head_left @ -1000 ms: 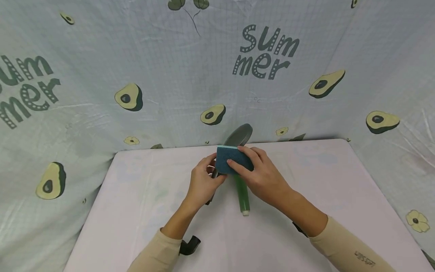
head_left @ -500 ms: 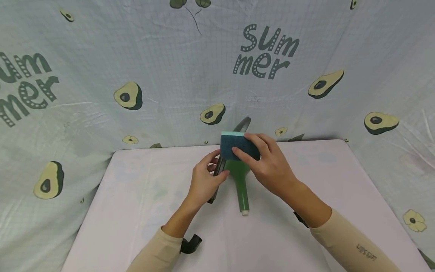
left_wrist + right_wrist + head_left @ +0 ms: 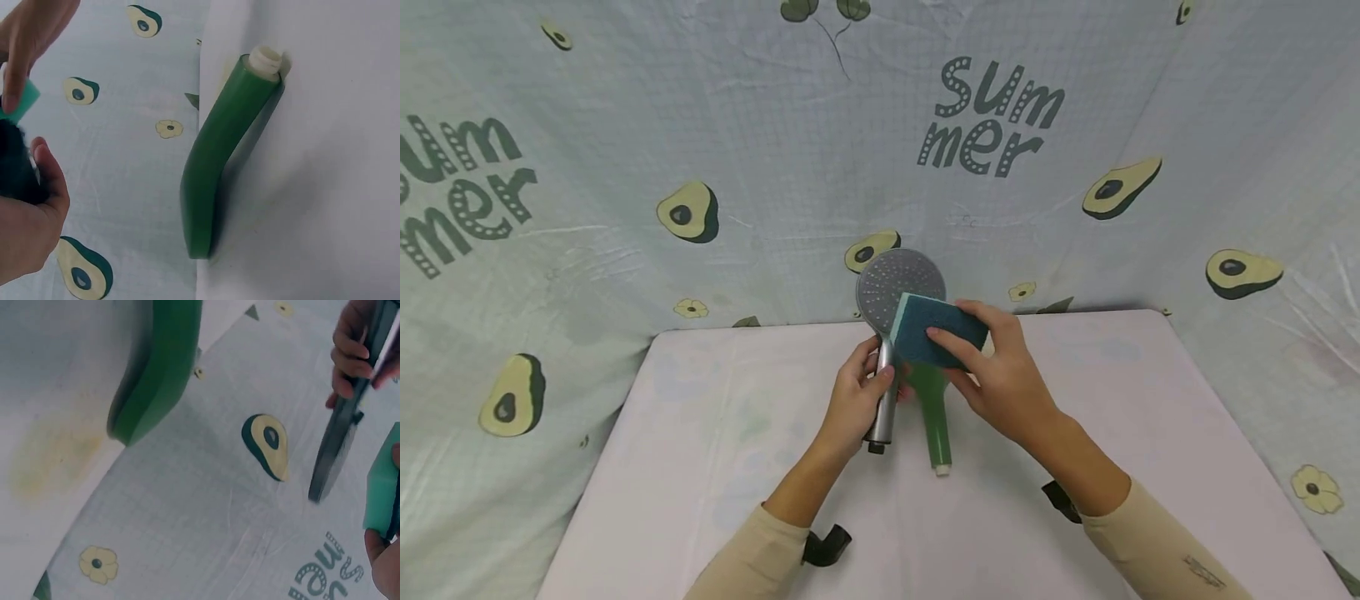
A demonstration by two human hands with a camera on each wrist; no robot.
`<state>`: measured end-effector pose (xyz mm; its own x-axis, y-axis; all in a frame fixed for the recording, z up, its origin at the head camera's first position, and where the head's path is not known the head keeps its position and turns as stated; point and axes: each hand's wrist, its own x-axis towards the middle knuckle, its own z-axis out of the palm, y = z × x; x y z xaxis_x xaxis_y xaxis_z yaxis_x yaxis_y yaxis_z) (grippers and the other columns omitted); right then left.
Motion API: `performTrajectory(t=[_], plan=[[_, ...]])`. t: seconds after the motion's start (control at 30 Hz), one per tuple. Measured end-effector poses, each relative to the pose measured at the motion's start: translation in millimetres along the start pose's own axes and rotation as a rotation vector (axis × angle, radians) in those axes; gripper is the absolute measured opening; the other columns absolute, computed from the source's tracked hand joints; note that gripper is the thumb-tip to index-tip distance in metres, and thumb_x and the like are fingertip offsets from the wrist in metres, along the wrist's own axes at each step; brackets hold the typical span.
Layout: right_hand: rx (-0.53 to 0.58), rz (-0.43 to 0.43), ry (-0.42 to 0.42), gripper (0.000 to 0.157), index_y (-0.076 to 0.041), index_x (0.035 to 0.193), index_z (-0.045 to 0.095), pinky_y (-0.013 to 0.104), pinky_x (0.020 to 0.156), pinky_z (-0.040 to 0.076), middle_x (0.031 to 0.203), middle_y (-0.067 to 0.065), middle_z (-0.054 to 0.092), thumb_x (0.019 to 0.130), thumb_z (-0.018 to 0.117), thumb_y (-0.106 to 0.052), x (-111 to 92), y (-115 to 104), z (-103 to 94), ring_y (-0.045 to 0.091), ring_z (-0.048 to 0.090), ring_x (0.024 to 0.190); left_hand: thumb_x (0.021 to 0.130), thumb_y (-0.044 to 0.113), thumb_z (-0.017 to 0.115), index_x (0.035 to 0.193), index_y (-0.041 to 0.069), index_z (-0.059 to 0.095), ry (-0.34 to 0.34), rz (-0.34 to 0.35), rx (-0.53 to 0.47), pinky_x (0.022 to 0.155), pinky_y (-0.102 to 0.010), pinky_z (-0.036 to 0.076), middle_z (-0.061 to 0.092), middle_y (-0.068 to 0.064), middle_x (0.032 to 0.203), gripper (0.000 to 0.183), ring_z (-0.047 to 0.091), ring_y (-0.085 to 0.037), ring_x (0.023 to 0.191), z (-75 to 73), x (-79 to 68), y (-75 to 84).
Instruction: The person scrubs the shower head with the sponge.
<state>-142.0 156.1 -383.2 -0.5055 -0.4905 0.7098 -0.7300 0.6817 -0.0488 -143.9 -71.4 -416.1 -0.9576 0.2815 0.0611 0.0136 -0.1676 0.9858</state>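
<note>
Grey and round-faced, a shower head [image 3: 895, 282] stands upright in my head view, its spray holes turned towards me. I have its silvery handle in the left hand [image 3: 852, 398], the fingers wrapped closely round it and the thumb lying across the front. With the right hand [image 3: 1003, 379] I pinch a sponge [image 3: 938, 331], those fingers parted only by its thickness; one lies on the dark teal scouring face. From the head camera the sponge covers the lower right edge of the round face, yet my right wrist view shows a gap between them, so I read them as just beside each other, apart.

Below the sponge, a green handset [image 3: 935, 425] lies on the pale worktop [image 3: 760, 433], its white threaded end [image 3: 265, 60] plain to me from the left wrist. Its broad end is partly hidden from the head camera. I see a black fitting [image 3: 827, 546] near the left beige sleeve [image 3: 752, 557], and an avocado-printed cloth [image 3: 775, 158] behind everything.
</note>
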Motion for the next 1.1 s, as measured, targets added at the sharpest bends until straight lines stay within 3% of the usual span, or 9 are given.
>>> performTrajectory(t=[0.13,0.27,0.4,0.53,0.63,0.77,0.83,0.97,1.1], plan=[[0.017,0.037,0.025,0.066,-0.013,0.136,0.064,0.062,0.099,0.051,0.145,0.032,0.045,0.076,0.090,-0.004,-2,5,-7.9,0.049,0.046,0.130,0.105,-0.003,0.050,0.155,0.005,0.029,0.003,-0.019,-0.115,0.089,-0.037,0.062,0.057,-0.037,0.131,0.054,0.074,-0.014,0.088,-4.8,0.5,-1.6],[0.021,0.057,0.027,0.065,-0.012,0.136,0.065,0.061,0.099,0.051,0.145,0.031,0.045,0.077,0.090,-0.004,-7,10,-11.3,0.049,0.046,0.131,0.102,-0.010,0.050,0.154,0.010,0.025,-0.022,0.010,-0.176,0.095,-0.051,0.060,0.051,-0.037,0.138,0.062,0.076,-0.018,0.096,-8.7,0.4,0.4],[0.016,0.080,0.035,0.066,-0.012,0.135,0.066,0.063,0.096,0.053,0.146,0.030,0.047,0.074,0.092,-0.003,-16,15,-13.1,0.050,0.047,0.131,0.097,-0.017,0.048,0.157,0.014,0.022,-0.023,0.026,-0.171,0.094,-0.045,0.061,0.050,-0.030,0.137,0.072,0.074,-0.018,0.102,-11.8,-0.1,4.1],[0.008,0.118,0.029,0.066,-0.012,0.134,0.067,0.064,0.094,0.054,0.146,0.029,0.048,0.073,0.092,-0.002,-25,21,-16.6,0.050,0.048,0.129,0.093,-0.020,0.045,0.152,0.016,0.025,0.020,0.026,-0.128,0.095,-0.040,0.059,0.054,-0.022,0.126,0.072,0.069,-0.020,0.102,-15.0,0.6,7.6],[0.014,0.138,0.030,0.066,-0.011,0.133,0.068,0.064,0.093,0.053,0.145,0.030,0.048,0.072,0.092,0.000,-30,24,-19.2,0.051,0.048,0.127,0.096,-0.011,0.044,0.149,0.020,0.027,0.047,0.010,-0.129,0.093,-0.040,0.058,0.055,-0.014,0.118,0.063,0.066,-0.022,0.096,-16.9,0.8,11.3],[0.029,0.143,0.043,0.068,-0.011,0.132,0.068,0.063,0.091,0.053,0.145,0.030,0.049,0.070,0.093,0.001,-35,26,-20.7,0.052,0.048,0.126,0.113,0.027,0.036,0.149,0.019,0.032,0.079,0.006,-0.162,0.088,-0.037,0.060,0.058,-0.009,0.111,0.037,0.067,-0.019,0.087,-18.7,-0.3,14.7],[0.030,0.142,0.042,0.068,-0.012,0.132,0.068,0.063,0.091,0.053,0.145,0.030,0.049,0.070,0.093,0.000,-36,27,-20.9,0.052,0.048,0.126,0.114,0.041,0.031,0.150,0.015,0.034,0.098,0.026,-0.179,0.086,-0.036,0.062,0.060,-0.007,0.113,0.045,0.071,-0.017,0.085,-19.4,-0.5,14.8],[0.031,0.144,0.031,0.067,-0.012,0.133,0.068,0.064,0.092,0.053,0.146,0.029,0.048,0.071,0.092,0.000,-37,28,-21.2,0.052,0.048,0.127,0.112,0.041,0.037,0.150,0.009,0.039,0.117,0.054,-0.212,0.084,-0.036,0.064,0.062,-0.008,0.123,0.050,0.075,-0.017,0.088,-20.2,0.1,15.8],[0.031,0.136,0.024,0.067,-0.011,0.132,0.068,0.065,0.093,0.052,0.145,0.030,0.048,0.071,0.092,0.000,-36,26,-20.7,0.053,0.048,0.127,0.112,0.035,0.043,0.151,0.007,0.044,0.136,0.028,-0.206,0.086,-0.036,0.063,0.065,-0.008,0.127,0.048,0.074,-0.015,0.098,-21.6,2.7,18.5]])
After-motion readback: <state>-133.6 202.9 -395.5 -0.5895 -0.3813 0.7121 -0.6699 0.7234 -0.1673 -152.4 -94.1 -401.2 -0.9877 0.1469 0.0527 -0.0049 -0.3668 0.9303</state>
